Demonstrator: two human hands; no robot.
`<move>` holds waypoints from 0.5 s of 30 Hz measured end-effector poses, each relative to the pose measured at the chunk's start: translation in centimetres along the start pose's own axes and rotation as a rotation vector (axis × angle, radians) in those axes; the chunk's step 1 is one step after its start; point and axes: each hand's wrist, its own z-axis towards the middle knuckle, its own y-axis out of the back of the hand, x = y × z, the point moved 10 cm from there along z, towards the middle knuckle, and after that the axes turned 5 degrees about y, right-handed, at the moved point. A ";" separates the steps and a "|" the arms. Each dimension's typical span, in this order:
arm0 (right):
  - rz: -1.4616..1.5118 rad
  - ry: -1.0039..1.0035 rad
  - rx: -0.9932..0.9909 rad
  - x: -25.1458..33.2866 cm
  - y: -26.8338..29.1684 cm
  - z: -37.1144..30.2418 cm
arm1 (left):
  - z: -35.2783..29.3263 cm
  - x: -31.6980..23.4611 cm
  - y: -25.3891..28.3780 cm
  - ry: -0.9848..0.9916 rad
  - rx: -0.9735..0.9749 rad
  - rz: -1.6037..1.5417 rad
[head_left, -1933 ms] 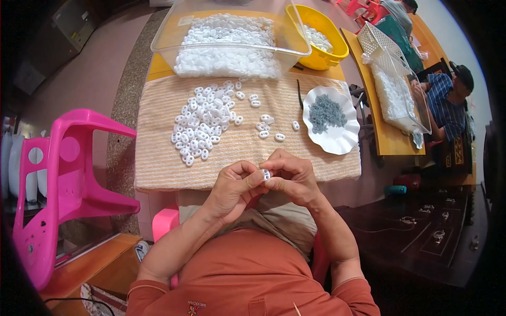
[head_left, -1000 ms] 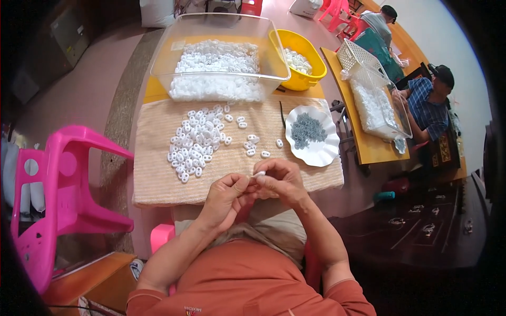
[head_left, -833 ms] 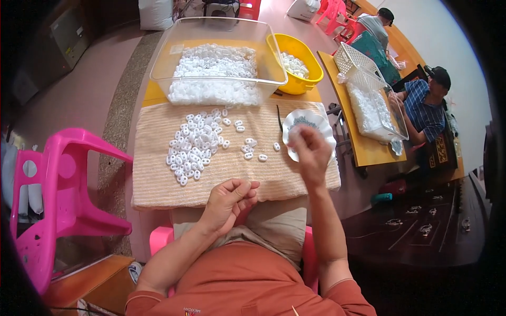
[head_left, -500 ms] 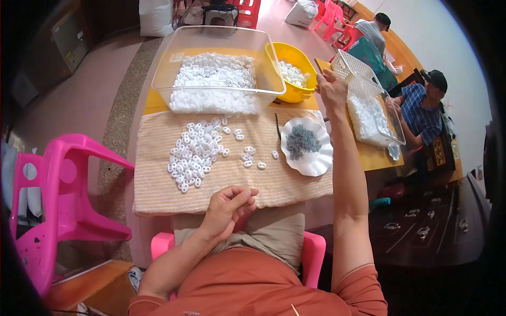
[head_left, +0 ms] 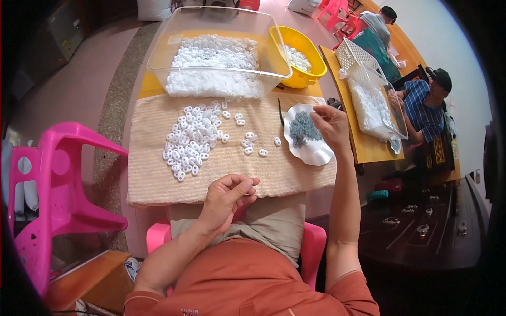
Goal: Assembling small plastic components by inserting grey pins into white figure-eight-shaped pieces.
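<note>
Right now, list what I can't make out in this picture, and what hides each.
All in the head view:
Whether the left hand pinches anything: its curled fingers hide the grip.
Whether the right hand holds a piece: its fingers cover any small thing between them.
Part of the white plate's right side: behind the right hand.
Single grey pieces: too small and heaped.
The pale sack's top: cut off by the upper edge.

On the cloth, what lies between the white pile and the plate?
In the head view: several loose white pieces, and a thin black strip beside the plate.
</note>
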 end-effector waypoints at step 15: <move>-0.474 0.084 0.139 1.1 -1.2 -6.1 | -0.3 -0.2 -0.1 -0.033 -0.015 0.063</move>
